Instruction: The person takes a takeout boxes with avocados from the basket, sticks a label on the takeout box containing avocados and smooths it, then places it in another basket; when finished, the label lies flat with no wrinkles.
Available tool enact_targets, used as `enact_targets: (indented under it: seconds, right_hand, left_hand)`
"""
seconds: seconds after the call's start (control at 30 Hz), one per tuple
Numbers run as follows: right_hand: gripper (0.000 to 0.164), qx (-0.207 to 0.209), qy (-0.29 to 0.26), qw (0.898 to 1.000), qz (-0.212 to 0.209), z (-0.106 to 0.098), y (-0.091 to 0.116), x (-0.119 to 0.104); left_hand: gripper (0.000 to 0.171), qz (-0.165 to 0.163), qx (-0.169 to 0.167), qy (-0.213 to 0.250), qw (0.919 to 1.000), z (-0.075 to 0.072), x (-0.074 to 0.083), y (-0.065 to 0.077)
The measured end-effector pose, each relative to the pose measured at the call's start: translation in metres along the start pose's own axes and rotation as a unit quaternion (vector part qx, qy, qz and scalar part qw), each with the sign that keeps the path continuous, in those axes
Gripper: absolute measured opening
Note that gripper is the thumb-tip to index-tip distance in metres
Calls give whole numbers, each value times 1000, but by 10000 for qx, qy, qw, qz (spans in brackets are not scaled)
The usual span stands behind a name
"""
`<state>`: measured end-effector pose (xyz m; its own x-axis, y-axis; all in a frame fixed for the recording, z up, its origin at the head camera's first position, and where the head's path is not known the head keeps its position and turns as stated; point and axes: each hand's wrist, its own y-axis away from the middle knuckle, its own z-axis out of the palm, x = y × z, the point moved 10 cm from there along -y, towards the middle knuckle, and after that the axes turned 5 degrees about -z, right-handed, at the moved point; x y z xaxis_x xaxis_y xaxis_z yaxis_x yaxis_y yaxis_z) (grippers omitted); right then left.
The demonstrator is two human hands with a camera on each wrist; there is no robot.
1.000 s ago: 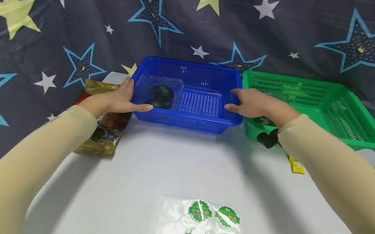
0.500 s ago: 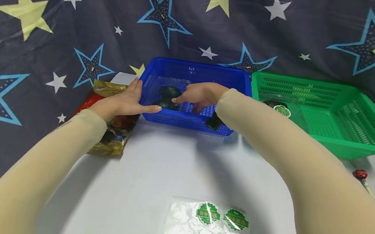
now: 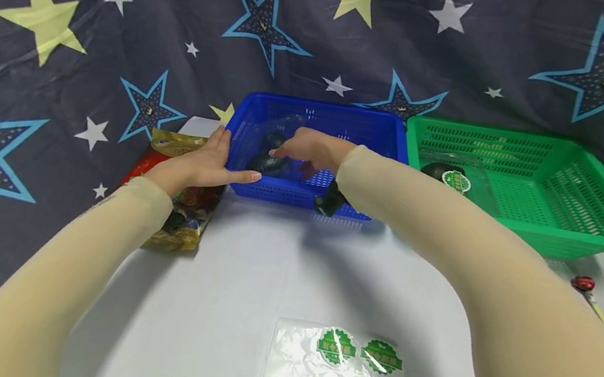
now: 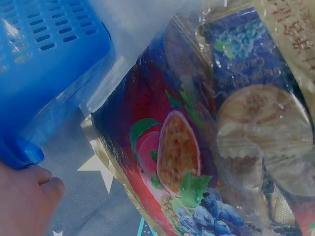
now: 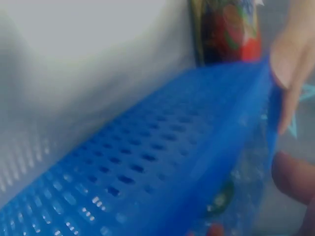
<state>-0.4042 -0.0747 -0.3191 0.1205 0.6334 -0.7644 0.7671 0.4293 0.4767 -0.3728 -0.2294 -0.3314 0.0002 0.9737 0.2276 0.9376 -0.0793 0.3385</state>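
a second ago my right hand [image 3: 308,150] was at the three o'clock rim of the blue basket [image 3: 254,189]; now it is across at the nine o'clock end, over the clear container [image 3: 287,125]. half a second ago that container looked flat; now its far edge shows higher and it seems tipped. i read this as the pick-up having begun, with the container still inside the basket.

right hand: partly closed, index finger reaching over the container, thumb on the basket's inner side. looks like a pinch on the container's three o'clock side; exact contact hidden. two dark rounded items [image 3: 265,164] show through the plastic.

left hand: no shift on the basket. spread, fingers near straight along the nine o'clock side, thumb laid over the front rim toward seven. steadying, i judge; holds nothing else.

around the blue basket: green basket [image 3: 567,236] at three o'clock, a container with a green sticker [image 3: 457,181] in its near nine o'clock end. gold-and-red bag [image 3: 170,240] at eight. sticker sheet [image 3: 338,373] toward six, flat on the table.
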Motion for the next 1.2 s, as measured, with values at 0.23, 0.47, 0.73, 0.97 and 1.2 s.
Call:
enact_targets:
  seconds: [0.23, 0.47, 0.73, 0.97, 1.2]
  right_hand:
    - [96, 184, -442, 9988, -88, 9, -3, 4]
    - [91, -103, -500, 9977, -445, 16, -7, 4]
    - [83, 101, -811, 9948, -602, 9, -5, 0]
    - [83, 339, -888, 9937, -591, -8, 5, 1]
    - [80, 529, -1260, 9877, -759, -34, 40, 0]
  left_hand:
    - [130, -19, 48, -72, 10000, 0, -1, 0]
    - [128, -30, 37, -133, 9999, 0, -1, 0]
    - [129, 4, 59, -88, 9999, -1, 1, 1]
    - [129, 20, 80, -103, 9999, -2, 4, 0]
    - [129, -16, 79, -35, 10000, -1, 0, 2]
